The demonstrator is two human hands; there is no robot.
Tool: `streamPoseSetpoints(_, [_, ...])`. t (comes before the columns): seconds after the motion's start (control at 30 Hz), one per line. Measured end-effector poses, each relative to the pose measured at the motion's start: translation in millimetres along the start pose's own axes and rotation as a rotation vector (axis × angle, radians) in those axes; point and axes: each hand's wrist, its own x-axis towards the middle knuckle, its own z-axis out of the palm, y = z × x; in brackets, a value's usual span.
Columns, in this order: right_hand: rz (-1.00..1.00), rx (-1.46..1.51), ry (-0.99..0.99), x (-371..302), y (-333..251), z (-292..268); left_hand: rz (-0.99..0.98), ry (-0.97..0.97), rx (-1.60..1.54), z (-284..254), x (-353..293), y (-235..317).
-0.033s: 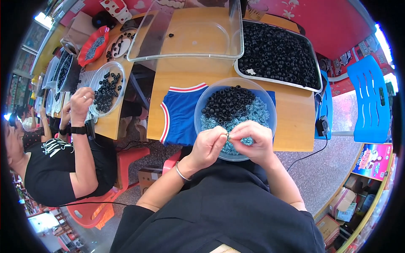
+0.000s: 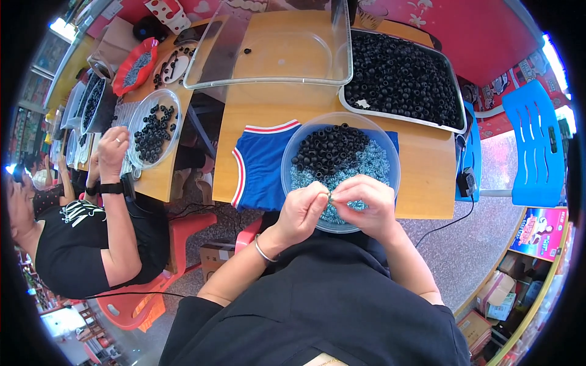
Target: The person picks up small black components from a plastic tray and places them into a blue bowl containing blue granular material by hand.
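Both my hands meet over the near rim of a round clear bowl (image 2: 394,177), fingertips touching. My left hand (image 2: 302,210) is closed in a pinch, thumb against forefinger. Pinched the same way, my right hand (image 2: 366,201) faces it from the other side. Whatever is between the fingertips is tiny and mostly hidden; a hint of green shows there. Inside the bowl, black round hollow pieces (image 2: 329,146) are heaped at the back left. Small teal pieces (image 2: 373,163) fill the right and near side, too small to name.
Blue shorts (image 2: 265,165) lie under the bowl. Behind stand a clear bin (image 2: 268,81) with one black piece and a tray (image 2: 406,125) full of black pieces. At left, a co-worker's hand (image 2: 114,149) is by another bowl (image 2: 174,137). A blue chair (image 2: 534,146) stands right.
The co-worker's raised hand has shifted slightly left, away from their bowl. My own hands stay in nearly the same place.
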Motion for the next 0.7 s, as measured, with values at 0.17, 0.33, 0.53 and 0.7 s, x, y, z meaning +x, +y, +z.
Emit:
streamPoseSetpoints(0.17, [-0.229, -0.269, 0.030, 1.8, 2.0, 1.5, -0.265, 0.014, -0.325, 7.4, -3.7, -3.4])
streamPoseSetpoints(0.33, [-0.347, -0.437, 0.014, 2.6, 2.6, 0.1, -0.447, -0.018, -0.524, 7.5, -1.8, -2.6])
streamPoseSetpoints(0.53, [-0.123, -0.256, 0.010, -1.3, 10.8, -2.6, -0.560, -0.092, -0.694, 5.5, -3.8, -3.4])
streamPoseSetpoints(0.7, [0.156, -0.058, 0.087, -11.1, 18.2, -4.1, -0.338, -0.089, -0.211, 0.4, -4.6, -7.6])
